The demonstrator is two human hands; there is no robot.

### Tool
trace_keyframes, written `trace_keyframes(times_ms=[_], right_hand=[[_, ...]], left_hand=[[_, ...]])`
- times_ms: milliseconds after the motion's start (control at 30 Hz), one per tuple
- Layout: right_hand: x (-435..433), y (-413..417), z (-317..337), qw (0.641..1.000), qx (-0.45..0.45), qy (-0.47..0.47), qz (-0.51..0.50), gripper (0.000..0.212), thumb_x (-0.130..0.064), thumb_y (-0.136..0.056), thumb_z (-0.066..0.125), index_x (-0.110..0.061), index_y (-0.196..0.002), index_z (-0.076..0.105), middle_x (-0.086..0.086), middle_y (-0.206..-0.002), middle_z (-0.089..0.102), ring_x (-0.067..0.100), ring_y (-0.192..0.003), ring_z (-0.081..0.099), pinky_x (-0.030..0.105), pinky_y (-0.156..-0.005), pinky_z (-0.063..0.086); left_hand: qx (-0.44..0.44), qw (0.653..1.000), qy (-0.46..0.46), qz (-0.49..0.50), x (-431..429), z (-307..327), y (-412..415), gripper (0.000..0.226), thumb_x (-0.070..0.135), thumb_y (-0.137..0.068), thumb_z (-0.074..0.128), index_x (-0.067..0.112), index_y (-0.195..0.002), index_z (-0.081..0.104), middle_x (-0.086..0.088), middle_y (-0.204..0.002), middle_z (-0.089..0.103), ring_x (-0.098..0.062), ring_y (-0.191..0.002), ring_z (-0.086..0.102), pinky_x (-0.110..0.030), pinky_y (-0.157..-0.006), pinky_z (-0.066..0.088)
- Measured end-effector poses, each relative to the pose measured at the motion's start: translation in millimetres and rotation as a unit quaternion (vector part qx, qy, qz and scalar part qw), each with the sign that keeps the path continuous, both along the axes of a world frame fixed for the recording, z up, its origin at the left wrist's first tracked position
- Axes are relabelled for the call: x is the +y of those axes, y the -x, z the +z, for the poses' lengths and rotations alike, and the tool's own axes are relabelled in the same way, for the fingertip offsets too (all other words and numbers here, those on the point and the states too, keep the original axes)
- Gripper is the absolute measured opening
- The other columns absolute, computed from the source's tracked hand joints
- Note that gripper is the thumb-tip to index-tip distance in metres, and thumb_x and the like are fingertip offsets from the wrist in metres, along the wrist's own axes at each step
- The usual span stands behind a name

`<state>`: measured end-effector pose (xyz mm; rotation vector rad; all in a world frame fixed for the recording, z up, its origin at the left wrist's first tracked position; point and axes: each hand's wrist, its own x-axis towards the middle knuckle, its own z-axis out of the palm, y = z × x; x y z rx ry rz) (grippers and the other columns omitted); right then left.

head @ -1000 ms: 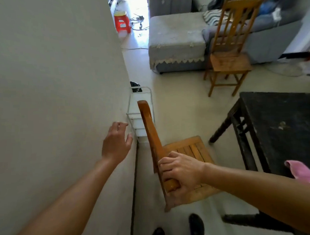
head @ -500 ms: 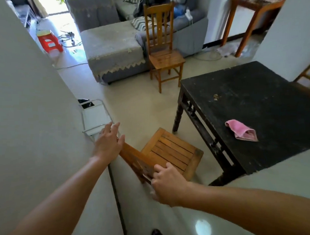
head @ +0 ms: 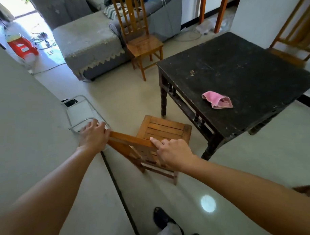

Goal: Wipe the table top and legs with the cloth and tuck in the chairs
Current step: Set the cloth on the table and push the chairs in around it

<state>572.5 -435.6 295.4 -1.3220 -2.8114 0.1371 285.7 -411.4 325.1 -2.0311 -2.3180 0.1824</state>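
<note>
A wooden chair (head: 166, 128) stands just off the near left corner of the black table (head: 237, 75), its seat facing the table. My left hand (head: 93, 135) grips the left end of the chair's top rail. My right hand (head: 171, 152) holds the right end of that rail, its index finger stretched along the wood. A crumpled pink cloth (head: 217, 99) lies on the table top near its front edge. A second wooden chair (head: 141, 42) stands apart beyond the table's far left corner. A third chair (head: 295, 40) sits at the table's far right side.
A grey wall (head: 28, 121) runs close along my left. A white metal rack (head: 80, 113) stands against it behind the near chair. A grey sofa (head: 90, 40) and a red stool (head: 22, 47) lie further back. My shoe (head: 161, 218) shows below.
My view has swung right, bringing the table and cloth into sight. My left hand has moved from the wall onto the chair's top rail. The chair now stands closer to the table corner.
</note>
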Motion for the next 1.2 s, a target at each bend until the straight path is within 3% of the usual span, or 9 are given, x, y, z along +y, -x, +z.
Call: trace_keyframes(times_ms=[133,267,367,500,700,833,900,1033,1200], right_hand=[[-6.2,-48.0,0.4,0.999,0.014,-0.024,0.035,0.045,-0.038,-0.104,0.035,-0.022,-0.145,0.040,-0.004,-0.094,0.069,0.012,-0.066,0.062,0.030,-0.054,0.053],[-19.7,-116.3,-13.8,0.992,0.069,-0.090,0.047,0.035,-0.030,-0.090,0.061,-0.015,-0.122,0.064,0.004,-0.108,0.071,0.019,-0.088,0.068,0.033,-0.065,0.058],[-17.7,-140.3,-17.6,0.988,0.088,-0.118,0.034,0.032,-0.030,-0.092,0.055,-0.014,-0.117,0.067,0.009,-0.111,0.068,0.022,-0.093,0.067,0.033,-0.068,0.057],[-5.4,-137.2,-18.0,0.988,0.100,-0.111,0.024,0.036,-0.037,-0.098,0.045,-0.016,-0.117,0.069,0.007,-0.113,0.069,0.020,-0.097,0.067,0.030,-0.075,0.055],[20.9,-132.8,-21.5,0.987,0.093,-0.118,-0.055,0.038,-0.033,-0.098,0.043,-0.013,-0.116,0.069,0.010,-0.119,0.067,0.023,-0.107,0.065,0.032,-0.081,0.056],[35.7,-120.7,-26.1,0.975,0.098,-0.145,-0.134,0.029,-0.021,-0.090,0.065,-0.010,-0.116,0.069,0.012,-0.123,0.064,0.028,-0.112,0.061,0.038,-0.085,0.058],[35.0,-109.9,-32.0,0.970,0.073,-0.137,-0.186,0.044,-0.013,-0.076,0.079,-0.009,-0.119,0.068,0.015,-0.131,0.057,0.034,-0.122,0.052,0.040,-0.085,0.056],[47.1,-89.0,-41.8,0.953,0.052,-0.141,-0.261,0.062,-0.001,-0.063,0.086,-0.004,-0.122,0.066,0.018,-0.135,0.046,0.042,-0.127,0.045,0.047,-0.081,0.056],[79.5,-74.3,-42.9,0.938,0.044,-0.159,-0.305,0.062,-0.003,-0.063,0.086,-0.002,-0.122,0.066,0.018,-0.133,0.044,0.041,-0.125,0.043,0.049,-0.084,0.055]], left_hand=[[0.033,0.993,0.043,-0.104,-28.2,-11.4,-22.8,0.038,0.040,-0.096,0.034,0.017,-0.115,0.058,-0.011,-0.119,0.053,-0.030,-0.112,0.049,-0.046,-0.093,0.041],[0.049,0.984,0.050,-0.166,-48.7,-21.8,-51.4,0.063,0.055,-0.097,0.017,0.014,-0.106,0.065,-0.012,-0.111,0.063,-0.033,-0.101,0.058,-0.045,-0.081,0.044],[0.021,0.982,0.033,-0.186,-44.7,-24.3,-62.6,0.064,0.066,-0.088,0.037,0.014,-0.106,0.068,-0.013,-0.107,0.067,-0.033,-0.095,0.063,-0.044,-0.078,0.050],[0.060,0.976,0.063,-0.201,-24.6,-26.9,-62.0,0.072,0.069,-0.091,0.023,0.015,-0.104,0.069,-0.014,-0.104,0.068,-0.035,-0.096,0.063,-0.047,-0.082,0.048],[0.085,0.975,0.053,-0.199,20.8,-30.5,-71.1,0.068,0.061,-0.091,0.024,0.014,-0.123,0.062,-0.020,-0.123,0.061,-0.043,-0.118,0.051,-0.060,-0.101,0.029],[0.071,0.976,0.043,-0.203,69.9,-34.5,-72.3,0.070,0.059,-0.092,0.018,0.015,-0.132,0.055,-0.020,-0.126,0.058,-0.041,-0.118,0.050,-0.059,-0.100,0.030],[0.076,0.972,0.047,-0.219,102.4,-37.1,-68.8,0.072,0.060,-0.092,0.013,0.017,-0.135,0.051,-0.019,-0.130,0.056,-0.041,-0.121,0.048,-0.060,-0.101,0.027],[0.098,0.962,0.040,-0.251,165.6,-40.1,-67.0,0.077,0.061,-0.090,0.002,0.020,-0.140,0.045,-0.018,-0.140,0.048,-0.039,-0.129,0.041,-0.061,-0.105,0.020],[0.120,0.944,0.030,-0.307,229.0,-40.3,-71.3,0.069,0.060,-0.094,0.003,0.024,-0.148,0.027,-0.013,-0.151,0.033,-0.036,-0.139,0.025,-0.061,-0.109,0.011]])
